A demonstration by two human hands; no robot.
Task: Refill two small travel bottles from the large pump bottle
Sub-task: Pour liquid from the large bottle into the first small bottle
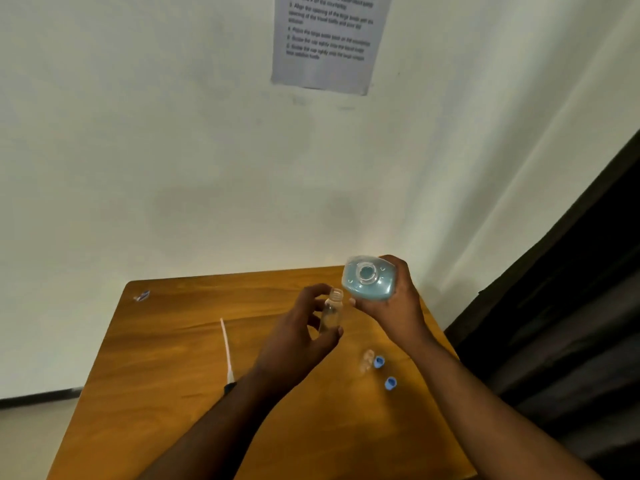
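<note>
My left hand (304, 327) holds a small clear travel bottle (331, 311) upright above the table, its neck uncapped. My right hand (394, 303) grips the large bottle (367, 279) of pale blue liquid, tilted so its open mouth faces me, just right of and above the small bottle's neck. The pump is off: its white tube (227, 348) with a dark head lies on the table to the left. A second clear travel bottle (367, 360) lies on the table beside two blue caps (379, 362) (390, 383).
The wooden table (166, 375) stands against a white wall. A printed sheet (325, 39) hangs on the wall above. A small wrapper scrap (142, 296) lies at the far left corner. A dark curtain (571, 306) hangs close on the right.
</note>
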